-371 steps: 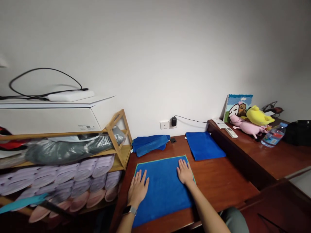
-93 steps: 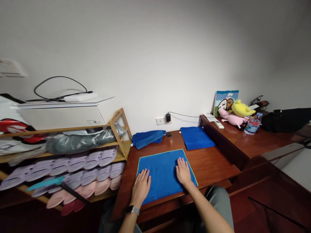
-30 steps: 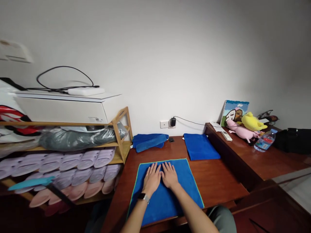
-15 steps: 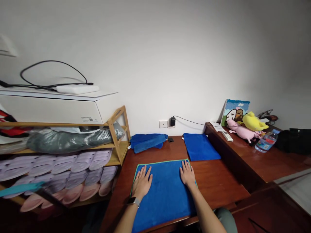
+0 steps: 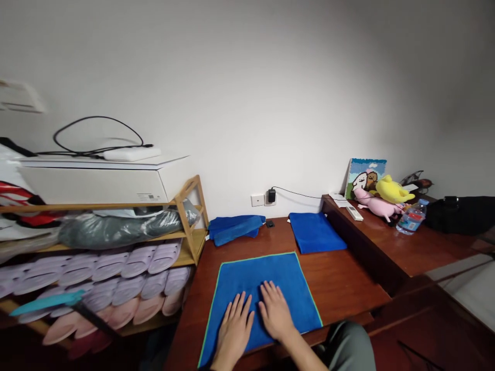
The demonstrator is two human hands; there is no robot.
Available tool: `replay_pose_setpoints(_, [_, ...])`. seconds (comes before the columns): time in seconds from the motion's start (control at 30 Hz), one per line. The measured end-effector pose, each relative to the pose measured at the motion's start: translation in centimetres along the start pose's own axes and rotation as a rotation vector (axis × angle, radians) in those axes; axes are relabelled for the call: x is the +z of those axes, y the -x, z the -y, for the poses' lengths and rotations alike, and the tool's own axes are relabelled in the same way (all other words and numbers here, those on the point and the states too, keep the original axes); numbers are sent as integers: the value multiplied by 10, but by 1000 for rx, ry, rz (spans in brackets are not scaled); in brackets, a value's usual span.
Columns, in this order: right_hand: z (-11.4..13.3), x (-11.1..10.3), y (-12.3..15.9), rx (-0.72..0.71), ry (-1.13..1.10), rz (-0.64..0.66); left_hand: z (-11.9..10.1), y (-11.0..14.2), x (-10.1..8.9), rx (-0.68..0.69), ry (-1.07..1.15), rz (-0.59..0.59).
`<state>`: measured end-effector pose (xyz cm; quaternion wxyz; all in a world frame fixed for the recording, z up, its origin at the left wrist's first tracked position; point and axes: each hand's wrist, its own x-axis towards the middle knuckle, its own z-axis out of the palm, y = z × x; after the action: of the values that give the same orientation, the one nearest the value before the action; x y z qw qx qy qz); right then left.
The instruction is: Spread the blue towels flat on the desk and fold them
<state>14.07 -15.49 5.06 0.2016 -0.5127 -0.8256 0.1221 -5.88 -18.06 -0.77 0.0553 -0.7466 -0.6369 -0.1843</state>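
Observation:
A blue cloth with a green edge (image 5: 266,273) lies spread flat on the wooden table (image 5: 340,283) in front of me. My left hand (image 5: 234,329) and my right hand (image 5: 276,312) rest palm down side by side on the near half of the cloth, fingers stretched out and flat, holding nothing. A folded blue cloth (image 5: 316,231) lies further back to the right. A loosely bunched pile of blue cloth (image 5: 234,228) sits at the back left by the wall.
A wooden rack (image 5: 189,216) at the left holds rows of pale purple and pink slippers (image 5: 116,273) and a white box (image 5: 96,180). A raised shelf (image 5: 410,242) at the right carries plush toys (image 5: 381,198), a water bottle (image 5: 410,218) and a black bag (image 5: 460,214). A charger (image 5: 271,195) is plugged into the wall.
Half a second ago my hands lay apart near the cloth's far corners. Now they lie together at the middle of its near half, closer to me.

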Motion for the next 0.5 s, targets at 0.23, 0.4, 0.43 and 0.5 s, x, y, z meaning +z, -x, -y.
replay_pose_setpoints(0.23, [25,7,-7,11,-52,110,-19,21,-5,-81,-32,75])
replay_pose_setpoints(0.4, [-33,-14,4,255,119,86,-16,27,-5,-156,-32,19])
replay_pose_setpoints(0.43, [-45,-18,9,306,154,79,-17,28,-4,-172,-41,3])
replay_pose_setpoints(0.5, [-66,-26,20,378,201,69,-20,31,-2,-196,-57,-16])
